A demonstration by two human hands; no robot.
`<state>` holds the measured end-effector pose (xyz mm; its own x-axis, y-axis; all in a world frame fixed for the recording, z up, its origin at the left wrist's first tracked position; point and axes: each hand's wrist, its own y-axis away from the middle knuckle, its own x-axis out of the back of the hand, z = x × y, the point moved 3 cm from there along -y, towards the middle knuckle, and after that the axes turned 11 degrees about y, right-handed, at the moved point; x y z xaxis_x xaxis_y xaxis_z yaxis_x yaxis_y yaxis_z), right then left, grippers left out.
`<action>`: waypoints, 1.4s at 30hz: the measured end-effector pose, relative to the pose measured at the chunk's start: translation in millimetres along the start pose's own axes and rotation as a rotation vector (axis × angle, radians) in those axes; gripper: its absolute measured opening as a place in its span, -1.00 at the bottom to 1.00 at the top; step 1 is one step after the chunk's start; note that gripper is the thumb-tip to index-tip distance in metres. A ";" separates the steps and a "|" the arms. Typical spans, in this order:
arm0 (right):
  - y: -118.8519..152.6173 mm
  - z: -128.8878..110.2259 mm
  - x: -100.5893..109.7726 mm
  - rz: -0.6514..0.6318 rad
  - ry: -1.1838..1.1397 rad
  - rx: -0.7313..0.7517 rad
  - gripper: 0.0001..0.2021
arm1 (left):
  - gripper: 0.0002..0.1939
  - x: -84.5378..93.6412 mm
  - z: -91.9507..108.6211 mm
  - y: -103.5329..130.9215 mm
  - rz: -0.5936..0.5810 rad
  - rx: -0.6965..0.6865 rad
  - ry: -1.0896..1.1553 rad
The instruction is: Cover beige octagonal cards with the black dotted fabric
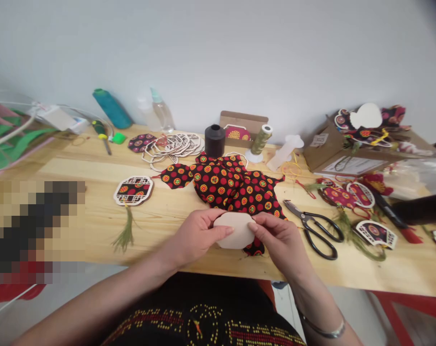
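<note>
A pale, eight-sided flat piece, blank on the side facing me, is held up near the table's front edge. My left hand grips its left side, thumb flat across the front. My right hand pinches its right side between thumb and fingers. Just behind it spreads a black cloth with red and orange flower medallions; a bit of the cloth shows below the piece. Black-handled scissors lie to the right of my right hand. Left of my hands rests a finished-looking octagonal ornament with a green tassel.
Behind the cloth lie several white openwork frames, a black thread cone and a green thread spool. A screwdriver and teal cone sit at back left. A cardboard box and more tasselled ornaments occupy the right.
</note>
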<state>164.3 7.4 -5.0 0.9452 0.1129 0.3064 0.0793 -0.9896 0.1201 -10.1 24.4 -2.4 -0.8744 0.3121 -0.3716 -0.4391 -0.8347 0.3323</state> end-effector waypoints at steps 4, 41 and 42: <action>-0.1 -3.1 -0.7 0.037 0.013 0.029 -0.86 | -0.77 2.0 -2.4 -0.7 -0.007 -0.003 0.025; -0.1 -12.0 5.2 0.022 0.064 0.050 -0.80 | -0.70 5.9 -9.4 -0.5 -0.007 0.049 0.095; -0.4 -11.3 5.6 0.021 0.062 0.050 -0.81 | -0.67 6.3 -9.1 -0.3 -0.006 0.051 0.089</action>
<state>166.0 9.4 7.3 0.9254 0.0960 0.3667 0.0771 -0.9948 0.0660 -13.6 22.5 -12.7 -0.8510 0.2731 -0.4486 -0.4559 -0.8082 0.3727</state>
